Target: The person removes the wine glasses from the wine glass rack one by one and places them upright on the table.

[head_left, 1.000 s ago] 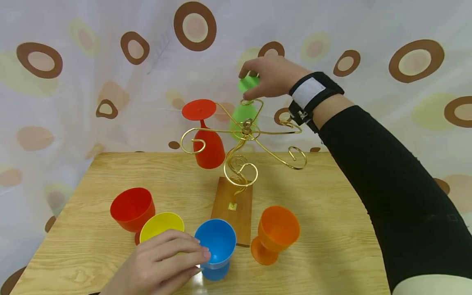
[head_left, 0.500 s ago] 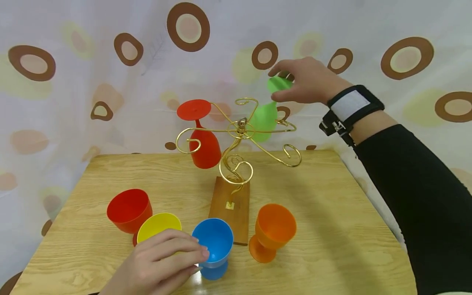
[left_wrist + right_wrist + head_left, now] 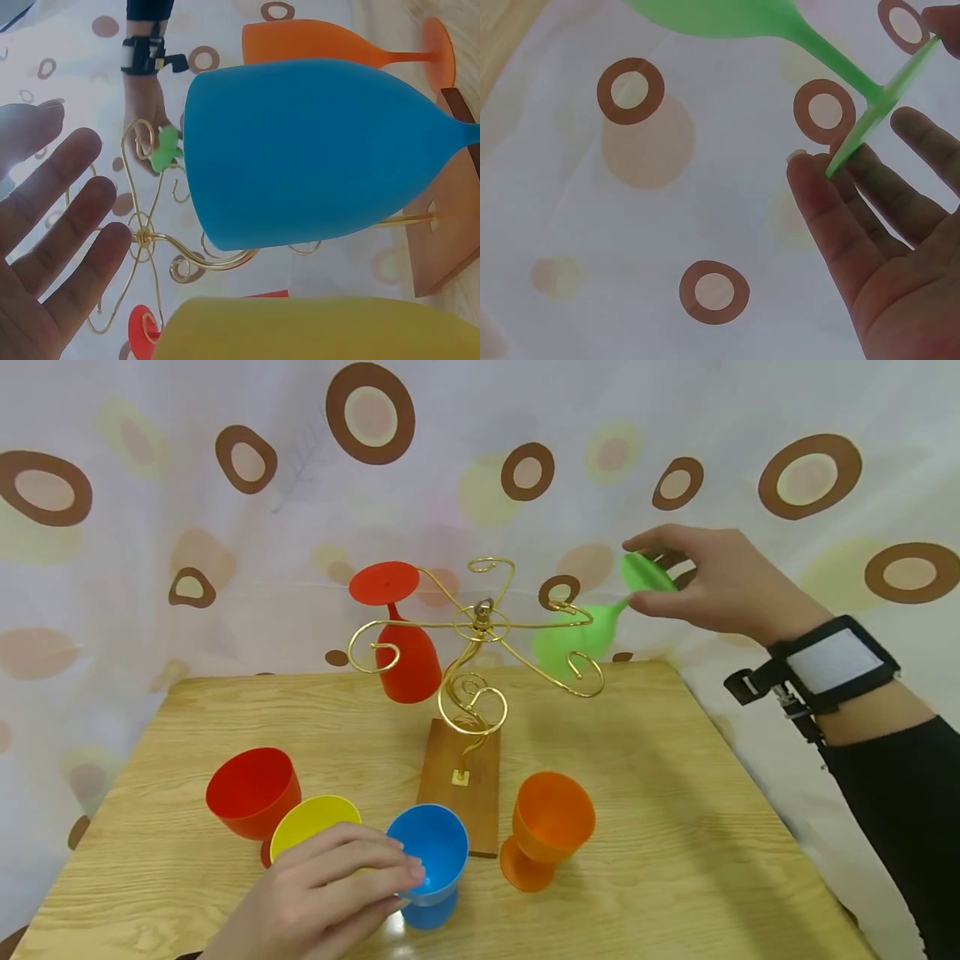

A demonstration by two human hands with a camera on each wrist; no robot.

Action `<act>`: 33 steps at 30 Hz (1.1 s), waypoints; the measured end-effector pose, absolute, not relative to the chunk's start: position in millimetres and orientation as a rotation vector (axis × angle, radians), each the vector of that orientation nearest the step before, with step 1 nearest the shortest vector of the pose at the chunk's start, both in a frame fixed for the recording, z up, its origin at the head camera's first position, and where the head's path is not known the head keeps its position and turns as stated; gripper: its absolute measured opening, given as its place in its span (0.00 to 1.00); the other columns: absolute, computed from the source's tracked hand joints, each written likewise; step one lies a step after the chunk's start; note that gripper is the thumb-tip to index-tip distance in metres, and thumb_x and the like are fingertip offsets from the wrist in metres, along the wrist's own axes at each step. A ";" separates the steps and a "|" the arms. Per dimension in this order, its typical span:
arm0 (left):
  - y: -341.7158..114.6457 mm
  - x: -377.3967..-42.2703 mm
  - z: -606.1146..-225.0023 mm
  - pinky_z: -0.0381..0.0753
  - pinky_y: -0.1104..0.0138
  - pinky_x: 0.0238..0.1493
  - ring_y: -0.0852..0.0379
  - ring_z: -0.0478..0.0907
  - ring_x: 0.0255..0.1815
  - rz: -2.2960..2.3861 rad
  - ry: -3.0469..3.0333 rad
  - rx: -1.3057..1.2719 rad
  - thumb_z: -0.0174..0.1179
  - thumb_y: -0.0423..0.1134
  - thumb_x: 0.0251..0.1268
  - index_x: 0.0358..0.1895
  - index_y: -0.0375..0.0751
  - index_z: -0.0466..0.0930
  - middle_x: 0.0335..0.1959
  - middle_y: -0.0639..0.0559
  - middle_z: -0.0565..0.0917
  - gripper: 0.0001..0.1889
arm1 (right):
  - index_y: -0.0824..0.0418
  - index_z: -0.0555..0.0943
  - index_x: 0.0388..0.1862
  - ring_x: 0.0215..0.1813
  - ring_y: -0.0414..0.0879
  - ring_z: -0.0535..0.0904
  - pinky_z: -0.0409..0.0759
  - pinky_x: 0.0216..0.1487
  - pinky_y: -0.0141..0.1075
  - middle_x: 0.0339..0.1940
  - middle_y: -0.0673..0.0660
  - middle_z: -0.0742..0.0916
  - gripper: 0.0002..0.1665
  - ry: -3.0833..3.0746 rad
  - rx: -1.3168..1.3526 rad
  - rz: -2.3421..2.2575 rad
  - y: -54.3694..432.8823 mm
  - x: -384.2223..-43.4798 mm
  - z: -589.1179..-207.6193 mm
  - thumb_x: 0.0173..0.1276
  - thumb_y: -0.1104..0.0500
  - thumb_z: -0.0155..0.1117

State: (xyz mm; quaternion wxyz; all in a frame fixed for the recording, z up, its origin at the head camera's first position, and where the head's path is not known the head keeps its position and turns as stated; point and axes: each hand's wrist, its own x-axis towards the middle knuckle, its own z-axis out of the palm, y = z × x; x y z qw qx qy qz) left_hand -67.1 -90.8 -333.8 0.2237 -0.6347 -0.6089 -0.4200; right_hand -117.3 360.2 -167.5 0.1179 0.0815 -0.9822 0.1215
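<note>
Pinched by the rim of its foot, a green plastic goblet (image 3: 581, 635) hangs tilted, bowl down, from my right hand (image 3: 720, 581). It is to the right of a gold wire goblet rack (image 3: 482, 625), apart from the hand and partly behind the rack's right arms. On the rack's left side a red goblet (image 3: 408, 660) hangs upside down. My left hand (image 3: 322, 893) holds nothing, its fingers (image 3: 71, 225) loosely extended above the table. In the left wrist view they are apart from the upright blue goblet (image 3: 315, 154). Beside it stands a yellow goblet (image 3: 311, 827), partly hidden by that hand.
An orange goblet (image 3: 553, 818) stands upright to the right of the rack's wooden base (image 3: 480, 793). Another red goblet (image 3: 255, 793) stands at the left. A patterned curtain (image 3: 450, 427) hangs behind the wooden table (image 3: 675, 860).
My right hand has carried the green goblet rightward, away from the rack's back arm, and the goblet has tilted more. The left hand has barely moved.
</note>
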 end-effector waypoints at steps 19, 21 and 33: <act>-88.1 -67.3 -326.6 0.81 0.71 0.55 0.52 0.83 0.46 -1.162 -1.681 -1.696 0.62 0.38 0.70 0.51 0.37 0.85 0.46 0.49 0.87 0.12 | 0.47 0.77 0.64 0.54 0.37 0.81 0.82 0.48 0.24 0.58 0.46 0.84 0.38 -2.724 0.539 0.766 332.0 -29.4 -202.3 0.56 0.69 0.76; -87.1 -69.2 -326.0 0.81 0.71 0.54 0.52 0.82 0.46 -1.152 -1.655 -1.701 0.63 0.38 0.70 0.50 0.36 0.86 0.46 0.49 0.87 0.12 | 0.51 0.77 0.65 0.56 0.39 0.80 0.83 0.48 0.26 0.59 0.48 0.84 0.38 -2.703 0.564 0.863 327.9 -22.9 -205.8 0.55 0.72 0.74; -83.4 -77.1 -330.4 0.81 0.70 0.55 0.49 0.82 0.45 -1.176 -1.594 -1.663 0.64 0.42 0.69 0.48 0.33 0.85 0.43 0.45 0.87 0.15 | 0.75 0.72 0.61 0.59 0.49 0.79 0.86 0.50 0.36 0.60 0.63 0.80 0.40 -2.305 0.906 1.418 285.8 -2.5 -249.0 0.45 0.78 0.71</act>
